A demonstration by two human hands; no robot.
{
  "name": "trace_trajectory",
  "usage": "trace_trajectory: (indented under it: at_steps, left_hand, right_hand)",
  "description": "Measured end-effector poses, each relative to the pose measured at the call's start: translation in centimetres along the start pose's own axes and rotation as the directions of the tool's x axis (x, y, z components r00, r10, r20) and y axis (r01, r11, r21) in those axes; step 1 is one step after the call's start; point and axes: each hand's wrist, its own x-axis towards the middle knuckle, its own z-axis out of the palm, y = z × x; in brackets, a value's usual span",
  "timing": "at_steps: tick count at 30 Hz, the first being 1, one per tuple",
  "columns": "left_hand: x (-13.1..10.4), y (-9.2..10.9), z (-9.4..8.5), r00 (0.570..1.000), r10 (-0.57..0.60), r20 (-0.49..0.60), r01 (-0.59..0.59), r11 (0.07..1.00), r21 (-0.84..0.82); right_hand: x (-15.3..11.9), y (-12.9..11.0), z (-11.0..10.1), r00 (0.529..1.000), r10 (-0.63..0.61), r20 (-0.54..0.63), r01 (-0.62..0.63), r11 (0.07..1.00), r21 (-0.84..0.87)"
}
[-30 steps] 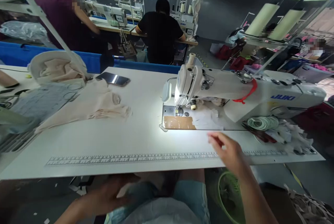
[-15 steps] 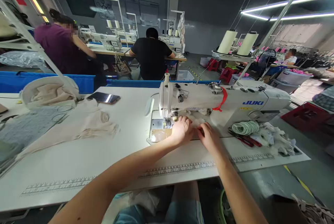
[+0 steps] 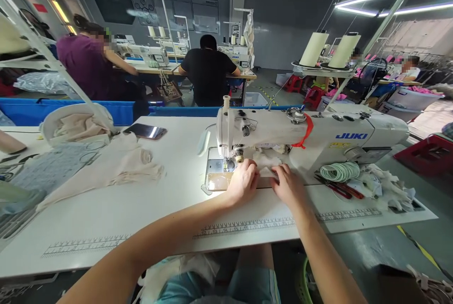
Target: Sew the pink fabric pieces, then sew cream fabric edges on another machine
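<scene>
A pale cream piece of fabric (image 3: 266, 168) lies beneath the arm of a white JUKI sewing machine (image 3: 262, 127), to the right of its needle. My left hand (image 3: 244, 180) is closed on the fabric's left side with curled fingers, close to the presser foot (image 3: 226, 164). On the other side my right hand (image 3: 286, 183) pinches the near right edge between thumb and fingers. Between the two hands the cloth spans a short gap. My fingers hide part of it, and its far end bunches under the machine arm.
Left on the table (image 3: 184, 209) are a phone (image 3: 146, 131), cream cloth (image 3: 106, 172), blue-grey fabric (image 3: 63, 162) and a white bucket (image 3: 47, 127). At right lie a coiled green strip (image 3: 339, 172), red-handled snips (image 3: 348, 191) and scraps (image 3: 385, 186). Two people sit at machines ahead.
My hands have moved slightly apart, and more of the cream fabric shows between them. The view has shifted a little, so the scene sits slightly further right.
</scene>
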Motion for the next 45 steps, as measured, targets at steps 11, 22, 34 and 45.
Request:
trace_trajectory:
  at_steps: [11, 22, 34, 45]
  left_hand:
    - [-4.1, -3.2, -7.2, 0.874, -0.325, 0.36, 0.485, 0.583, -0.652]
    - [-4.1, -8.4, -11.9, 0.831, -0.439, 0.341, 0.537, 0.793, -0.286]
    - [-4.4, -9.1, -13.0, 0.834, -0.455, 0.313, 0.51, 0.852, -0.12]
    - [-4.0, -9.3, -13.1, 0.823, -0.474, 0.312, 0.472, 0.877, 0.087]
  right_hand:
    - [-0.2, 0.9, 0.3, 0.999, -0.012, -0.045, 0.014, 0.999, 0.041]
    - [0.7, -1.9, -0.6, 0.989, -0.119, -0.089, 0.138, 0.955, 0.262]
    - [0.5, -2.5, -1.4, 0.96, -0.275, 0.044, 0.248, 0.917, 0.311]
    - [5.1, 0.9, 0.2, 0.955, -0.296, 0.036, 0.285, 0.942, 0.177]
